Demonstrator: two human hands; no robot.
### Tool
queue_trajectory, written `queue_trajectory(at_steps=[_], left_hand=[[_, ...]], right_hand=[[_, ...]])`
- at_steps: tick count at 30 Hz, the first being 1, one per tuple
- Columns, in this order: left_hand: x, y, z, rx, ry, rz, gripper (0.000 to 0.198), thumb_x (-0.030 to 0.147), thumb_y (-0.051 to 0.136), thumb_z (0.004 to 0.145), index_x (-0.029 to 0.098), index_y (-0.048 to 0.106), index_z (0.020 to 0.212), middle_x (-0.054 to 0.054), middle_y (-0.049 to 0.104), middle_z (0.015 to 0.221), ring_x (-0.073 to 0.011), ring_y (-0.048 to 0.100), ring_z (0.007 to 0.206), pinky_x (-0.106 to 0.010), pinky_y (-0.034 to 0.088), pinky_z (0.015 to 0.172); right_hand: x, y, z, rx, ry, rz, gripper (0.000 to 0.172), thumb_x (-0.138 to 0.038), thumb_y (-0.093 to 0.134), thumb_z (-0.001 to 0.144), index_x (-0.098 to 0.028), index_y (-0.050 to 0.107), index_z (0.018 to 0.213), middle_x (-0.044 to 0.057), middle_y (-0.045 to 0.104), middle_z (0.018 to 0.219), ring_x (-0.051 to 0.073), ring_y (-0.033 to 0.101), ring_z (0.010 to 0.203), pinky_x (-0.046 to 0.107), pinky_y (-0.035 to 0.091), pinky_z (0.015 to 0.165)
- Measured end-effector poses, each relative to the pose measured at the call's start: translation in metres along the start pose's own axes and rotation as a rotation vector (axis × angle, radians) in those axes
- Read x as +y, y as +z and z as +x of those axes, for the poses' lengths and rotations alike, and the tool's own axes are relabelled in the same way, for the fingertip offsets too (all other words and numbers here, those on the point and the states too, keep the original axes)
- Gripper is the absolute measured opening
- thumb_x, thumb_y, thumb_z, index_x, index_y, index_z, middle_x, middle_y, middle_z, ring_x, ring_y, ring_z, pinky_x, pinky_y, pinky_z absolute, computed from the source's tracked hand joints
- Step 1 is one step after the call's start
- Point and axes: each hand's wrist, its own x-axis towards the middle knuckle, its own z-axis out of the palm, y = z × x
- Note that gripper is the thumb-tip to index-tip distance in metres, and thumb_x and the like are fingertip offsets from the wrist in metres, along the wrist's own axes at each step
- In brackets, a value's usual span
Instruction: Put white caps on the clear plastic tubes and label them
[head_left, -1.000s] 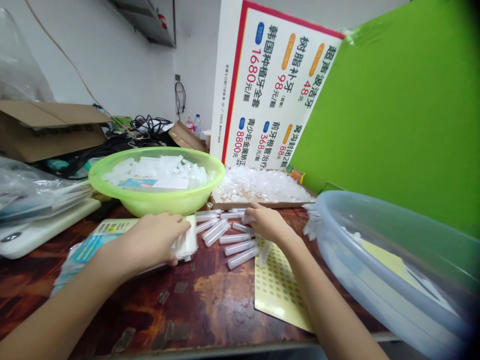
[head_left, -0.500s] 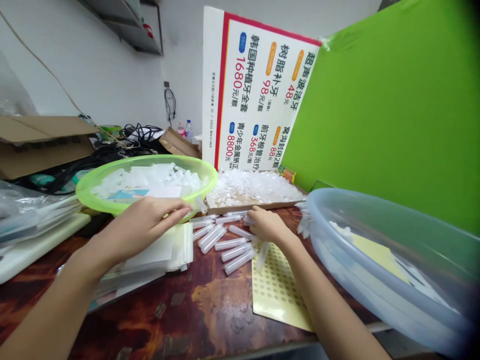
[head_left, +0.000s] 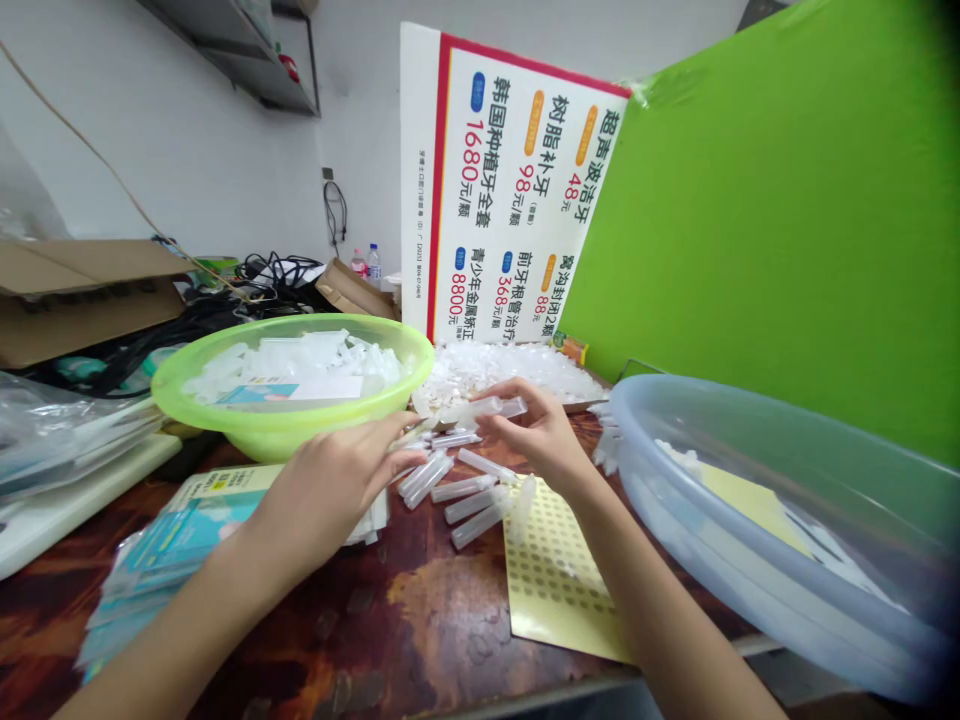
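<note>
My right hand is closed around clear plastic tubes, held between thumb and fingers above the table. Close by on the left, my left hand pinches a small, pale, blurred item that I cannot make out. Several capped clear tubes lie on the dark red-brown table under and between the hands. A yellow sheet with rows of round dots lies below my right hand, with clear pieces on its upper left corner. Blue and white printed packets are stacked beside my left forearm.
A green basin with clear pieces stands at the left. A shallow tray of clear bits lies behind the hands, before a printed board. A large bluish basin occupies the right; a cardboard box is far left.
My left hand has moved right and down, uncovering the printed packets. My right hand has lifted and now shows tubes in its fingers. The view has shifted slightly.
</note>
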Motion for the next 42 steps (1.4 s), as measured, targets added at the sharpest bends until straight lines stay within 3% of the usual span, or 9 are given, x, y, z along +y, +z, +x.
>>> queue_trajectory(at_steps=[4,9,15,18,22,29,35,42], left_hand=[[0.000,0.001,0.002,-0.094,-0.097,0.000,0.035,0.042,0.037,0.096,0.021,0.065,0.098,-0.004,0.073,0.095,-0.0240,0.068,0.087,-0.031,0.049,0.071],[0.007,-0.001,0.001,-0.069,-0.175,0.153,0.035,0.037,0.034,0.097,0.024,0.066,0.092,-0.003,0.073,0.085,-0.0260,0.069,0.077,-0.032,0.046,0.061],[0.008,0.000,-0.002,0.004,-0.088,0.113,0.032,0.040,0.039,0.095,0.024,0.062,0.109,-0.004,0.071,0.106,-0.0269,0.069,0.089,-0.034,0.051,0.067],[0.002,0.001,-0.002,0.000,-0.030,0.071,0.035,0.036,0.048,0.092,0.022,0.053,0.124,-0.007,0.067,0.118,-0.0283,0.065,0.100,-0.037,0.052,0.076],[-0.003,0.002,-0.002,0.075,-0.044,-0.010,0.039,0.023,0.043,0.092,0.022,0.048,0.131,-0.007,0.068,0.116,-0.0249,0.066,0.100,-0.036,0.053,0.080],[-0.004,0.006,-0.003,0.165,0.031,-0.039,0.039,0.014,0.041,0.090,0.019,0.054,0.127,-0.008,0.066,0.120,-0.0225,0.064,0.106,-0.035,0.052,0.089],[-0.001,0.005,-0.004,0.217,0.104,0.025,0.038,0.012,0.038,0.089,0.014,0.055,0.123,-0.011,0.065,0.118,-0.0243,0.062,0.108,-0.039,0.052,0.090],[0.009,0.009,-0.004,0.339,0.288,0.075,0.039,0.004,0.038,0.088,0.010,0.048,0.125,-0.013,0.066,0.116,-0.0212,0.063,0.107,-0.034,0.053,0.091]], right_hand=[[-0.001,-0.001,-0.001,-0.016,0.073,0.229,0.024,-0.030,0.075,0.070,-0.019,0.058,0.083,-0.002,0.066,0.070,0.011,0.062,0.056,0.023,0.051,0.054],[0.000,0.002,-0.004,-0.101,0.125,0.388,0.021,-0.027,0.075,0.072,-0.021,0.060,0.085,0.001,0.071,0.086,0.013,0.068,0.066,0.023,0.054,0.059],[0.001,0.019,-0.010,-0.151,0.145,0.431,0.022,-0.029,0.073,0.075,-0.022,0.060,0.091,0.002,0.071,0.086,0.015,0.070,0.074,0.023,0.056,0.059],[-0.001,0.021,-0.011,-0.103,0.147,0.508,0.023,-0.031,0.071,0.077,-0.024,0.055,0.092,0.000,0.071,0.078,0.014,0.069,0.068,0.021,0.055,0.053],[-0.004,0.019,-0.012,-0.025,0.046,0.590,0.022,-0.029,0.069,0.080,-0.026,0.052,0.094,-0.002,0.071,0.086,0.013,0.069,0.070,0.024,0.057,0.058],[-0.010,0.023,-0.018,-0.115,0.019,0.407,0.021,-0.029,0.067,0.081,-0.025,0.049,0.092,0.003,0.069,0.105,0.015,0.070,0.075,0.026,0.057,0.062],[-0.015,0.020,-0.021,-0.205,-0.104,0.400,0.015,-0.026,0.064,0.084,-0.025,0.051,0.093,0.001,0.067,0.105,0.013,0.067,0.076,0.027,0.055,0.066],[-0.031,0.014,-0.030,-0.081,-0.254,0.152,0.014,-0.026,0.065,0.081,-0.025,0.056,0.091,0.002,0.066,0.097,0.017,0.065,0.082,0.029,0.055,0.068]])
